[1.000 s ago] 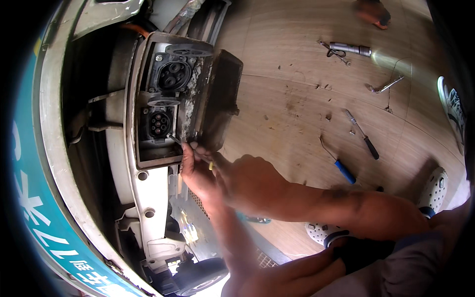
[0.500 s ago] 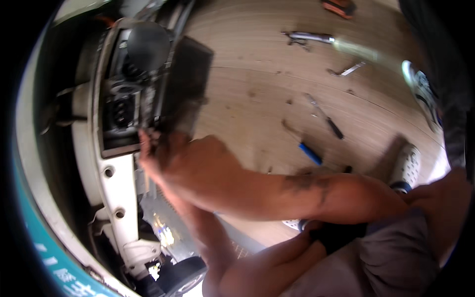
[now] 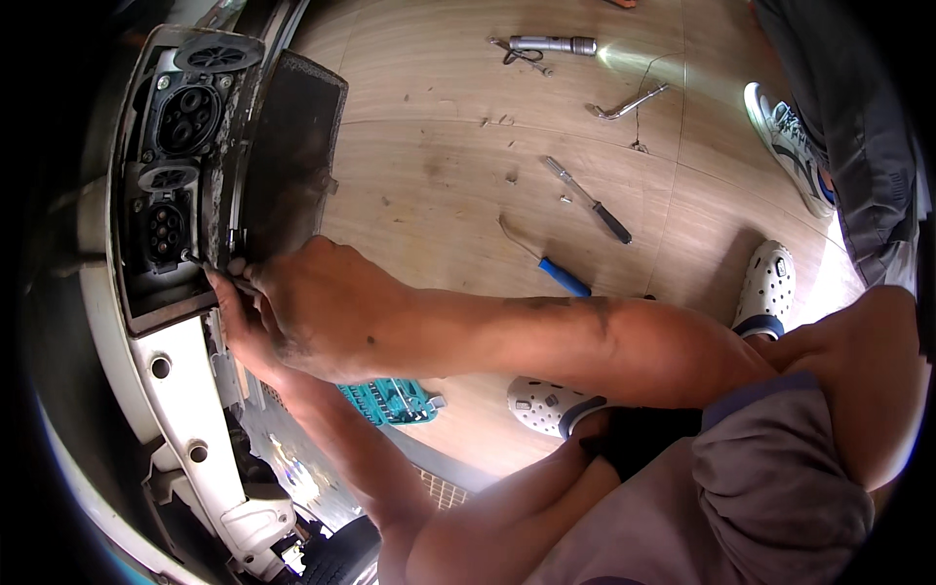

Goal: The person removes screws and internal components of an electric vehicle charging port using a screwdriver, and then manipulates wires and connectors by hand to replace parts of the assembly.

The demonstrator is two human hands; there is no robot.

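Observation:
Both my hands meet at the lower corner of a recessed charging port in a vehicle's side. My right hand, on the tattooed arm crossing above, is closed around a thin metal tool. A slim dark shaft reaches from the fingers toward a screw beside the lower round socket. My left hand lies just below, its fingers curled against the right ones; what they grip is hidden. Above sits a larger round socket, with its round cap swung up. A smaller cap stands over the lower socket.
A dark flap hangs open beside the port. On the wooden floor lie a lit flashlight, a bent wrench, a black-handled screwdriver, a blue-handled hook tool and a teal tool case. Another person's shoe stands at right.
My view has shifted, so port and floor tools sit farther left and up. The upper cap looks tipped back, showing the socket. The teal case has come into view; both hands stay at the port's corner.

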